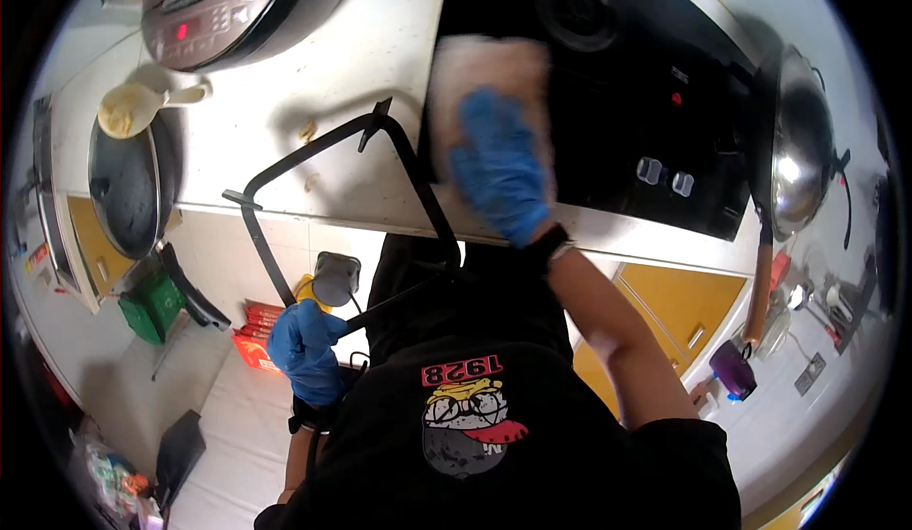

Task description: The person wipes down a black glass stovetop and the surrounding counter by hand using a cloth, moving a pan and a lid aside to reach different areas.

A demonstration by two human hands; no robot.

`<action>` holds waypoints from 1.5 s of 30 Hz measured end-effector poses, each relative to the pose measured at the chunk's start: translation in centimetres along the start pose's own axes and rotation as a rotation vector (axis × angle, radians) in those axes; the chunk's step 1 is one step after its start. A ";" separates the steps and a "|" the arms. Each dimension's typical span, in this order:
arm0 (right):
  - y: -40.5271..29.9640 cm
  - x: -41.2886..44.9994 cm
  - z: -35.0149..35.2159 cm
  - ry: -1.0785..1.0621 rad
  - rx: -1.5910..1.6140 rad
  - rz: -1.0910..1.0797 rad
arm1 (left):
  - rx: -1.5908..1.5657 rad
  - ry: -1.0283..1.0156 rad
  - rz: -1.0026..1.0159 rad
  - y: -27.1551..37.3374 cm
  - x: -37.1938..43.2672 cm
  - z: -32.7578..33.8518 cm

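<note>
My right hand (499, 167), in a blue glove, lies flat over a pale cloth (491, 63) and presses it down. The cloth is blurred and spans the left edge of the black glass gas cooktop (620, 117) and the white counter. Lower left, my left hand (305, 348), gloved in blue too, grips a corner of a black metal pan support (310, 147). This square frame is held tilted in front of the counter edge, and its prongs stick out at the corners.
A rice cooker (221, 13) stands at the back left of the counter (342, 53). A frying pan (128, 181) with a white ladle-like scoop (132, 110) over it sits left. A steel wok (801, 145) with a wooden handle is at the right. A green bin (153, 302) stands below left.
</note>
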State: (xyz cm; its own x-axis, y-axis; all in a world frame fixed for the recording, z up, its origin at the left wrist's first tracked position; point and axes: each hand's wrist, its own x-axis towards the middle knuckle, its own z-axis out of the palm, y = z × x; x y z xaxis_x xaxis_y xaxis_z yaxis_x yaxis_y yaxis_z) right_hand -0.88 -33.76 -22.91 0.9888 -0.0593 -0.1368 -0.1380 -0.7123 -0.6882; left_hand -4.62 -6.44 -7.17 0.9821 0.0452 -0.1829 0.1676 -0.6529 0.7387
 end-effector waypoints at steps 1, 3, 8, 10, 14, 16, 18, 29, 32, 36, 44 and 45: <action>-2.2 0.7 0.0 -0.047 -0.525 -0.197 | 0.001 -0.004 0.012 0.2 0.2 0.3; -1.4 0.6 -1.8 -0.070 -0.440 -0.164 | -0.038 -0.004 -0.022 1.4 0.9 0.5; 7.5 -0.8 -8.9 0.197 -0.510 0.001 | -0.043 -0.089 0.093 2.2 1.8 2.0; 10.0 0.1 -11.5 0.197 -0.398 0.127 | -0.012 -0.108 0.208 2.8 2.9 3.0; 14.9 4.8 -14.2 0.242 -0.558 0.057 | 0.028 -0.200 0.380 4.7 5.2 4.8; 15.9 8.0 -16.4 0.218 -0.603 0.063 | 0.099 -0.235 0.545 5.4 6.7 5.4; 18.6 10.9 -18.1 0.212 -0.603 0.062 | 0.077 -0.215 0.571 6.4 8.1 6.4; 17.6 6.9 -18.6 0.157 -0.473 0.038 | -0.365 -0.259 0.419 9.8 15.0 13.6; 16.2 5.8 -18.4 0.085 -0.504 0.078 | -0.415 -0.242 0.426 10.0 17.0 15.5; 23.5 9.5 -23.4 0.235 -0.337 0.000 | -0.496 -0.266 0.418 11.1 18.9 18.4; 25.4 13.6 -26.0 0.329 -0.722 0.100 | -0.484 -0.346 0.413 11.4 22.0 21.8; 26.0 13.4 -25.6 0.358 -0.680 0.082 | -0.473 -0.350 0.427 11.4 22.4 22.1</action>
State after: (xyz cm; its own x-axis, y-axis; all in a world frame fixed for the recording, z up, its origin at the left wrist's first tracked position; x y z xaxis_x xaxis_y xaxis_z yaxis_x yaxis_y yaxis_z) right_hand 10.28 -71.00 -24.42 0.9510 -0.2705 0.1500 -0.2609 -0.9620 -0.0806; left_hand 17.37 -29.62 -17.19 0.8985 -0.4366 0.0459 -0.1274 -0.1591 0.9790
